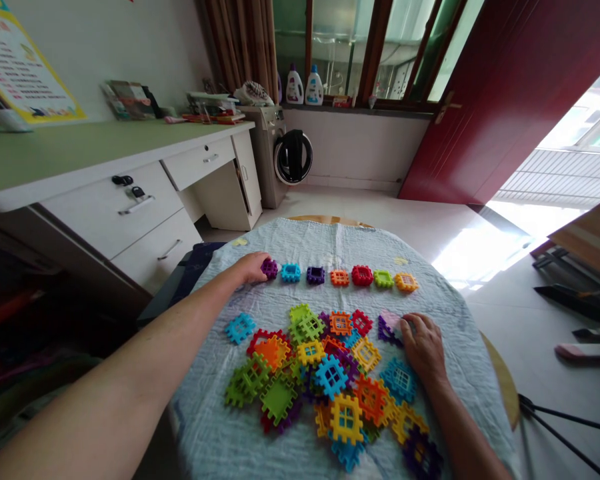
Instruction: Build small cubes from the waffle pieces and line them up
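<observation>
My left hand reaches to the far left end of a row of small plastic building blocks, its fingers closed on a purple block. Beside that block stand a light-blue block, a dark-purple block, an orange block, a red block, a green block and a yellow block. My right hand rests on the cloth, fingers loosely spread, next to a purple triangular piece. Whether its fingertips touch that piece is unclear.
A loose pile of notched window-shaped pieces lies nearest me. A pale-blue cloth covers the round table. A white-fronted desk stands left, a washing machine behind, a red door right.
</observation>
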`<state>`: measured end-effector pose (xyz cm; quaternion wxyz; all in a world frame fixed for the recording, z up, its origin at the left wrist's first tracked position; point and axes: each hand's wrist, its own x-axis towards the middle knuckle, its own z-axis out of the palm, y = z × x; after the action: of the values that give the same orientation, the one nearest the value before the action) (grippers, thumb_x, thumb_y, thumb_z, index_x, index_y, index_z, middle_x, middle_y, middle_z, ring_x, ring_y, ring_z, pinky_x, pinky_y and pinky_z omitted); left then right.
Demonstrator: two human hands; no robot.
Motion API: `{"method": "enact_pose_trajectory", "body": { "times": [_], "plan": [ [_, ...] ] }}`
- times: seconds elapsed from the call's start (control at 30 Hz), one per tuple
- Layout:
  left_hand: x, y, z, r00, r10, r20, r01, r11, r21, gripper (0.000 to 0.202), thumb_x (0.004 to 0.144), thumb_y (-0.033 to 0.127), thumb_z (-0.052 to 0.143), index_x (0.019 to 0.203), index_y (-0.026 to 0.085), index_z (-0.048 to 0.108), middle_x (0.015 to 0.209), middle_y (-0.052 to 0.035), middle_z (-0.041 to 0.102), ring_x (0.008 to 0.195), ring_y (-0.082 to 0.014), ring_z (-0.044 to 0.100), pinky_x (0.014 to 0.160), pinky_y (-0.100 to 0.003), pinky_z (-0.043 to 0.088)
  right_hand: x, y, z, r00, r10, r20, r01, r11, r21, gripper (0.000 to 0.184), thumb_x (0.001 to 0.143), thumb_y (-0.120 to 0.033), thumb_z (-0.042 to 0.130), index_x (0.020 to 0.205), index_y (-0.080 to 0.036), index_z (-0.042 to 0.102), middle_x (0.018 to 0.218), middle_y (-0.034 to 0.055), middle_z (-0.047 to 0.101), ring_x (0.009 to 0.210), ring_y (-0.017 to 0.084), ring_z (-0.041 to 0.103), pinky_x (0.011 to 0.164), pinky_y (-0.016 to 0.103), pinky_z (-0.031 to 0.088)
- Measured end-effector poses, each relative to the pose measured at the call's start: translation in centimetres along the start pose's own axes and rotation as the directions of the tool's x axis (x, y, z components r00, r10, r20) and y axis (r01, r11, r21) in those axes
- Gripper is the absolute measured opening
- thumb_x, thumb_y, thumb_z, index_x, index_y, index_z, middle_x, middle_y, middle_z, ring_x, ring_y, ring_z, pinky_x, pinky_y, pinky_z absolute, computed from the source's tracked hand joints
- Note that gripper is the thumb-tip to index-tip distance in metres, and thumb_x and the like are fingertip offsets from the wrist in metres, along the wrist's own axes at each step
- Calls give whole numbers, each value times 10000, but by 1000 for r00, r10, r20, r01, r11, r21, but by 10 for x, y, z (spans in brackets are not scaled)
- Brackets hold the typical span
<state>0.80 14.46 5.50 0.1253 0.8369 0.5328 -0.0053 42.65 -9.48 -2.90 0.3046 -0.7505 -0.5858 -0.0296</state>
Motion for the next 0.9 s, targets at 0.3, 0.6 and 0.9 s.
{"method": "enact_pose_trajectory", "body": {
  "times": [0.3,0.6,0.9],
  "plan": [
    [0,-5,5,998,40,38,-38,998,-54,613,585,219,632,1195,178,591,1213,-74,656,1103,-258,618,951,-291,465,1,-1,-1,1000,14,11,-14,1000,8,359,933,-448,409,971,-191,657,1073,132,653,1030,279,562,977,446,402],
    [-43,-8,21,950,34,-312,-51,998,-47,908,684,398,722,1450,166,294,1492,-167,410,1400,-334,371,1165,-444,299,1,-1,-1,1000,27,8,-27,999,31,338,929,-424,419,956,-186,658,1052,123,657,1017,269,561,975,437,402],
    [-139,4,98,806,-170,-567,83,981,-175,490,869,499,499,1214,157,555,1241,-156,622,1201,-309,564,1054,-467,439,1,0,1,1000,7,-6,-7,1000,-15,289,900,-382,467,946,-175,664,1048,122,656,989,259,558,948,401,407]
  ]
}}
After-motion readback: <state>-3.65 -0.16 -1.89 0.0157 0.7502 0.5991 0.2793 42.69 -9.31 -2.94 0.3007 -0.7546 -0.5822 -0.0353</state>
